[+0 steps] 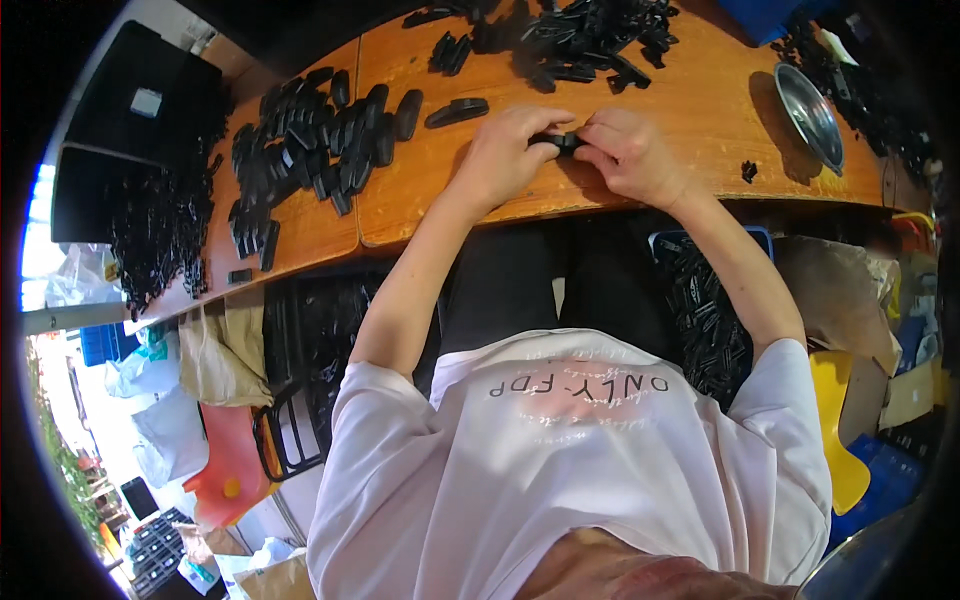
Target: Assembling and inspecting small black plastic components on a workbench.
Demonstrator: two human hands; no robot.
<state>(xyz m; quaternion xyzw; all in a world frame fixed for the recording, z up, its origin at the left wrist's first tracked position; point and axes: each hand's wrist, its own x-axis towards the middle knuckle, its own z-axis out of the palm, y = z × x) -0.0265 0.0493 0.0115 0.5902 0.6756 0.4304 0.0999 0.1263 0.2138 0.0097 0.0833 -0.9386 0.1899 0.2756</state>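
Pinched between left hand [508, 150] and right hand [632, 152] near the wooden counter [700, 110] front edge: a small black plastic clip [562, 141]. Likely to slip off that edge if fumbled. Farther left, oval black plastic shells [310, 135]; far right, steel bowl [811, 113]; along the far edge, heaped black parts [580, 40].

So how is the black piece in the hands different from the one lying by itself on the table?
The black piece in the hands is pinched between the left hand and the right hand, so it is mostly hidden; the lone black piece lies untouched on the wooden table in full view. The held one shows only a short bit, while the lone one looks long and slim. Both are black.
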